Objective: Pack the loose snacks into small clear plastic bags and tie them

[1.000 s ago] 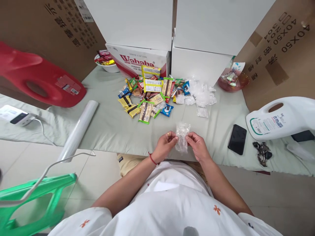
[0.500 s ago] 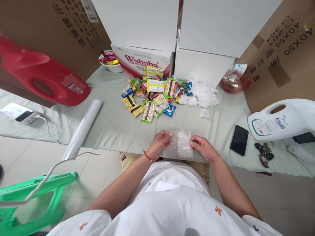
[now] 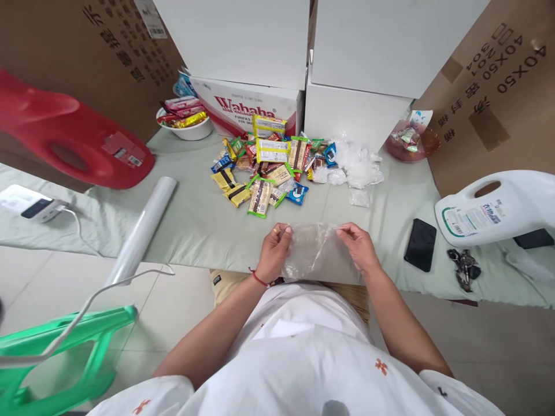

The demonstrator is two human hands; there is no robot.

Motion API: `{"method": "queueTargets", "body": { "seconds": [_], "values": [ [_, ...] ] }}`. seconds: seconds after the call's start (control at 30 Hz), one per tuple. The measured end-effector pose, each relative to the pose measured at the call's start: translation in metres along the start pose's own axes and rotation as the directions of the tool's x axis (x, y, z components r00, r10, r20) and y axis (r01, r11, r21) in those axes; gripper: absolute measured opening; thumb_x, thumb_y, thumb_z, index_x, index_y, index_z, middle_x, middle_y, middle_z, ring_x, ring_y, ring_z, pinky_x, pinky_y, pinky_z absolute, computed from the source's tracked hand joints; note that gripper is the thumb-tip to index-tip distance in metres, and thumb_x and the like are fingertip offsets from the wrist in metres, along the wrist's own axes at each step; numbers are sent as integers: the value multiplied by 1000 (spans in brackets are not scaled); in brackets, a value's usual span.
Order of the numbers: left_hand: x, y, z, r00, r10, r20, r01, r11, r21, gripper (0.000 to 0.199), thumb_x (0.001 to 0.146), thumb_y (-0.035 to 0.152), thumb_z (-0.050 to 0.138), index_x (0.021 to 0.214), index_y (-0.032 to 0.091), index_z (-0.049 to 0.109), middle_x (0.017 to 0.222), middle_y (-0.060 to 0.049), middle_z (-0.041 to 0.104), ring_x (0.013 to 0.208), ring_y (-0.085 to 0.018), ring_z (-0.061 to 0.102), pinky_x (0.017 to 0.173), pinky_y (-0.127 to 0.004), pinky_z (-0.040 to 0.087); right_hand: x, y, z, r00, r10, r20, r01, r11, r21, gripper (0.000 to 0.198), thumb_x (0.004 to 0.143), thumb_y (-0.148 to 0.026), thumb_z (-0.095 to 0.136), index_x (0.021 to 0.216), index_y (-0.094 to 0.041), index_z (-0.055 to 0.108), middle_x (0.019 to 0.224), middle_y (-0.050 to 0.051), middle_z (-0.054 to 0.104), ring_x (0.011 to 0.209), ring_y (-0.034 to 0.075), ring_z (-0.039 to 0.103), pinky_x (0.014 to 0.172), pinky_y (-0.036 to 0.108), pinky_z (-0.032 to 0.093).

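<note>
A clear plastic bag (image 3: 310,249) is stretched flat between my two hands, just above the table's near edge. My left hand (image 3: 276,249) is closed on the bag's left side, thumb on top. At its upper right corner, my right hand (image 3: 356,245) pinches the film. Beyond them lies a pile of wrapped snacks (image 3: 273,151) in yellow, green, red and blue packets. Right of that pile is a heap of crumpled clear plastic bags (image 3: 358,162), with a small folded clear bag (image 3: 359,197) in front.
To the left are a red jug (image 3: 78,138), a film roll (image 3: 141,231), a white bowl of snacks (image 3: 191,132) and a green stool (image 3: 65,352). On the right sit a phone (image 3: 420,244), keys (image 3: 463,270), a white detergent jug (image 3: 489,211) and a reddish bowl (image 3: 405,149). White boxes (image 3: 255,104) stand behind.
The plastic bag, folded over on its right half before, is now unfolded and spread out. My left hand has shifted slightly left; my right hand has moved up to the bag's corner.
</note>
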State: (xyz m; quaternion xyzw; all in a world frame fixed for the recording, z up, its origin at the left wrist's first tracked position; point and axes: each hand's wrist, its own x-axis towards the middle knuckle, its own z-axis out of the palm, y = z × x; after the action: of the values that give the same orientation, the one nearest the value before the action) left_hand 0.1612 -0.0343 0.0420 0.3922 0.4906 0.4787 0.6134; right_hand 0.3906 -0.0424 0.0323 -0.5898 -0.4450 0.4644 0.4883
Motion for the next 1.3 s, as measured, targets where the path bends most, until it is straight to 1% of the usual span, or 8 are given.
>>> {"method": "queueTargets", "body": {
  "seconds": [0.13, 0.33, 0.5, 0.67, 0.87, 1.17, 1.23, 1.3],
  "values": [
    [14, 9, -30, 998, 41, -57, -36, 996, 86, 41, 84, 60, 69, 82, 22, 53, 55, 8, 43, 48, -9, 35, 46, -21, 27, 1, -5, -38, 986, 164, -23, -158, 974, 162, 40, 64, -53, 88, 79, -23, 67, 74, -3, 58, 68, 12, 52, 64, 25, 46],
    [38, 26, -55, 993, 104, 58, -116, 954, 275, 42, 84, 60, 69, 76, 21, 56, 55, 7, 41, 51, -10, 33, 50, -24, 26, -8, -5, -63, 978, 207, 26, -208, 975, 77, 43, 64, -55, 89, 76, -20, 68, 66, -3, 55, 61, 10, 46, 55, 23, 40],
    [49, 38, -53, 985, 166, 51, -173, 963, 206, 39, 83, 58, 72, 80, 19, 66, 61, 3, 48, 55, -11, 39, 52, -25, 30, -13, -2, -56, 987, -87, -133, 82, 996, -45, 32, 75, -52, 82, 83, -22, 72, 81, 2, 65, 69, 14, 52, 62, 28, 45],
    [51, 40, -49, 996, 85, 4, -85, 996, -7, 44, 78, 62, 74, 83, 18, 72, 72, -2, 60, 62, -13, 49, 55, -25, 37, -16, -16, -61, 887, -421, -189, 392, 904, -170, 10, 84, -35, 79, 88, -27, 77, 87, 3, 65, 82, 18, 60, 68, 32, 47],
    [51, 29, -55, 994, 99, -48, -100, 995, -16, 43, 79, 61, 74, 93, 20, 75, 83, -3, 66, 71, -13, 54, 57, -23, 40, -19, -27, -67, 896, -433, -96, 412, 893, -183, 5, 89, -32, 74, 91, -28, 77, 85, 2, 66, 77, 17, 61, 65, 31, 48],
    [66, 30, -68, 981, -179, -82, 151, 952, -267, 27, 77, 42, 68, 83, 17, 71, 80, -5, 69, 66, -13, 58, 53, -22, 44, -34, -51, -56, 785, -578, 221, 617, 702, -356, 23, 94, -20, 67, 106, -34, 80, 90, 4, 69, 77, 17, 64, 64, 32, 52],
    [69, 28, -74, 978, -161, -131, 130, 968, -217, 29, 80, 43, 60, 88, 18, 71, 87, -7, 71, 73, -16, 61, 56, -24, 46, -34, -56, -56, 744, -595, 304, 668, 661, -342, 28, 94, -18, 66, 112, -36, 79, 90, 4, 69, 76, 18, 64, 64, 33, 52],
    [70, 30, -79, 963, -25, -270, 12, 999, -47, 31, 82, 43, 57, 95, 19, 71, 98, -8, 71, 86, -19, 63, 66, -26, 50, -32, -60, -56, 715, -593, 371, 699, 621, -354, 29, 95, -19, 63, 113, -37, 78, 89, 4, 69, 76, 18, 62, 64, 33, 51]
  ]
}}
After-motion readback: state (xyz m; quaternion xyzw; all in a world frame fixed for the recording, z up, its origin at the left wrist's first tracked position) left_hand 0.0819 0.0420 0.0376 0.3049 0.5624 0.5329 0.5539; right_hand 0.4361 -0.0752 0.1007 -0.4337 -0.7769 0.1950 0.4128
